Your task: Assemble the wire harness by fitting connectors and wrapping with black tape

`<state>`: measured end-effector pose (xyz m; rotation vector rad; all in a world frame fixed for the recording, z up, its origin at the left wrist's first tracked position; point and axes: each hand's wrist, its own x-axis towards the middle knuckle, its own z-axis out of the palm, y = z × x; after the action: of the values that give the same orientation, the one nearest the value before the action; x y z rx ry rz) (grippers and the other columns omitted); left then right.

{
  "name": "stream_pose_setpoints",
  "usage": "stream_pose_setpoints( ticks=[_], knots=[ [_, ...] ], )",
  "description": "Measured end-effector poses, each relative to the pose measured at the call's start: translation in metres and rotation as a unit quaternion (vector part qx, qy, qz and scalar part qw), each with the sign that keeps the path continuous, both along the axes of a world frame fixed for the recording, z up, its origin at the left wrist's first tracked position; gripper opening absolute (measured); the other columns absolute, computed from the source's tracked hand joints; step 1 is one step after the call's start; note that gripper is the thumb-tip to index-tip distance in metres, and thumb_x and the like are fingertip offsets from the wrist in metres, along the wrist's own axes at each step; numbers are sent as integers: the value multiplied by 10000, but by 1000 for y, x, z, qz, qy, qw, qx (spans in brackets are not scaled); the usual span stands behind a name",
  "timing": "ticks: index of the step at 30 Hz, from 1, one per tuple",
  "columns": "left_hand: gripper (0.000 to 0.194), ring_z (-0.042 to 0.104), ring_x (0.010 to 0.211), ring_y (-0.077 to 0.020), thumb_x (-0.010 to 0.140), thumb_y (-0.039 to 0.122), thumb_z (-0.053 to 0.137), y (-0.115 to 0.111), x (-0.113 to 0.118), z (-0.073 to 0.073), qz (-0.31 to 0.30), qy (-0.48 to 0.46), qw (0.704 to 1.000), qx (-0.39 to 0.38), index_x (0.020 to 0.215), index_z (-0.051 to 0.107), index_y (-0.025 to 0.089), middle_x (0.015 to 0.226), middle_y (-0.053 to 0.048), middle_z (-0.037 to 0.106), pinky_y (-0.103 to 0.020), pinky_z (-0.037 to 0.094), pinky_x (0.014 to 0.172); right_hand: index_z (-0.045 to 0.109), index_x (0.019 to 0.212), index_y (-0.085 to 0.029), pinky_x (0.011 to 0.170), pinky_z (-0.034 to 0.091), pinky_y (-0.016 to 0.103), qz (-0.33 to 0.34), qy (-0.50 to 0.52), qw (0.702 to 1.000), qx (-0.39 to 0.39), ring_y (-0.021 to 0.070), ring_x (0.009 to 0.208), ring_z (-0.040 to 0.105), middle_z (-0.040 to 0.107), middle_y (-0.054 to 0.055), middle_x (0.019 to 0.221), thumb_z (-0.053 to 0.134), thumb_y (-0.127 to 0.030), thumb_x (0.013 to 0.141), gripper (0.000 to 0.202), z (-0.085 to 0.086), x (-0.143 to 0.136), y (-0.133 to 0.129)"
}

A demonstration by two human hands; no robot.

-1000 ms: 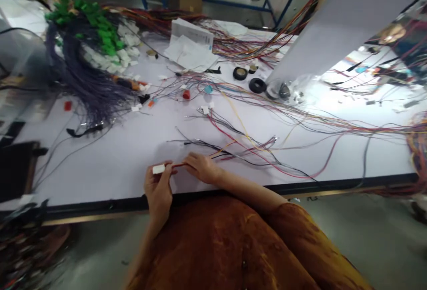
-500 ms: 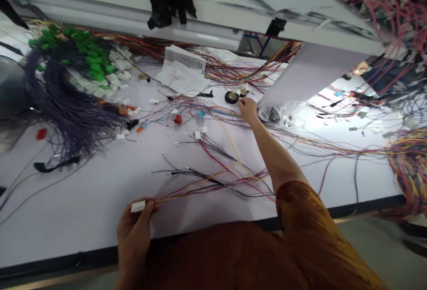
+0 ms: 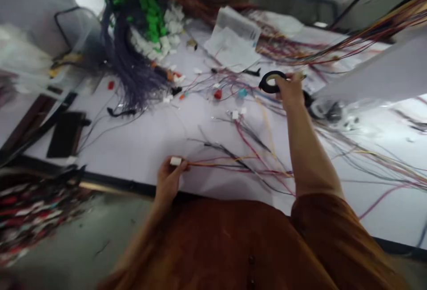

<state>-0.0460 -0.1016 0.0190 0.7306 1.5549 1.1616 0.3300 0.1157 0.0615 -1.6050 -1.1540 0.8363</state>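
Two hands are engaged: the left hand (image 3: 170, 175) grips the white connector (image 3: 175, 161) at near table edge; the right hand (image 3: 289, 90), right of the red connector (image 3: 218, 94), holds the black tape roll (image 3: 271, 82).

1 head-worn view faces forward and down.

Seeing green connectors (image 3: 153, 18) bunching up with dark purple wires (image 3: 128, 65), upper left of the frame. Also spotting white papers (image 3: 231, 47) around top center, plus a red piece (image 3: 218, 94) and light-blue piece (image 3: 242, 93) below. Getting a dark flat slab (image 3: 66, 134) at the left too, kinda blurry.
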Motion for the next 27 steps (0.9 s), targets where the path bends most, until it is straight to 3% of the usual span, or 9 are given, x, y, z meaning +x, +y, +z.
stream_pose_setpoints(
  ticks=[3, 6, 9, 13, 16, 19, 22, 24, 27],
  knots=[
    [323, 636, 601, -103, 637, 334, 869, 4, 1, -2, 9, -71, 996, 45, 812, 647, 177, 696, 27, 660, -228, 531, 620, 504, 1183, -253, 354, 235, 156, 60, 150, 985, -57, 39, 493, 416, 597, -30, 906, 612, -297, 816, 384, -1, -74, -79],
    [276, 635, 618, -99, 673, 299, 853, 4, -1, -3, -26, -84, 992, 86, 815, 648, 178, 723, 19, 665, -231, 530, 632, 510, 1230, -266, 344, 294, 159, 166, 303, 926, -154, 28, 435, 410, 597, -37, 840, 650, -381, 810, 457, -4, -151, -151],
    [235, 632, 658, -91, 706, 286, 838, 3, -4, -1, -68, -75, 987, 125, 811, 661, 173, 753, 7, 674, -218, 524, 663, 470, 1238, -251, 355, 358, 174, 170, 334, 918, -134, 40, 437, 449, 584, -46, 810, 657, -393, 807, 491, -17, -199, -185],
    [246, 636, 679, -72, 690, 278, 850, 3, -8, 4, -84, -56, 982, 161, 827, 674, 173, 917, -17, 698, -206, 532, 675, 467, 1216, -236, 361, 358, 173, 176, 304, 930, -107, 33, 434, 448, 567, -49, 809, 645, -365, 818, 455, -26, -212, -189],
    [266, 634, 592, -63, 695, 303, 846, 3, -8, 8, -101, -45, 981, 159, 846, 668, 174, 1084, -57, 701, -200, 519, 541, 471, 1225, -235, 369, 353, 170, 204, 271, 935, -107, 28, 438, 442, 561, -48, 824, 625, -333, 827, 438, -17, -207, -189],
    [276, 557, 441, -45, 716, 340, 832, 2, -6, 11, -107, -35, 984, 135, 848, 653, 177, 924, -37, 724, -175, 419, 382, 479, 1238, -235, 405, 395, 185, 233, 205, 947, -89, 48, 476, 470, 583, -29, 852, 582, -298, 849, 407, -5, -203, -197],
    [297, 415, 322, -13, 702, 351, 842, 2, -4, 13, -88, -49, 987, 127, 813, 624, 182, 682, 32, 671, -151, 280, 294, 510, 1259, -231, 648, 559, 275, 251, 57, 966, 7, 148, 777, 641, 649, 51, 1036, 562, -244, 857, 406, -3, -203, -220],
    [316, 354, 295, 0, 692, 347, 848, 3, -2, 15, -79, -70, 987, 122, 792, 597, 183, 660, 40, 672, -150, 221, 275, 506, 1330, -225, 838, 569, 368, 273, -70, 957, 62, 227, 1012, 646, 636, 107, 1186, 557, -228, 873, 460, -10, -206, -242],
    [332, 384, 310, 1, 690, 346, 846, 2, 0, 19, -79, -91, 988, 93, 803, 583, 177, 759, 4, 729, -145, 276, 296, 492, 1406, -226, 829, 561, 407, 354, -215, 908, 59, 248, 952, 654, 641, 131, 1160, 470, -212, 936, 470, -22, -208, -269]
  ],
)
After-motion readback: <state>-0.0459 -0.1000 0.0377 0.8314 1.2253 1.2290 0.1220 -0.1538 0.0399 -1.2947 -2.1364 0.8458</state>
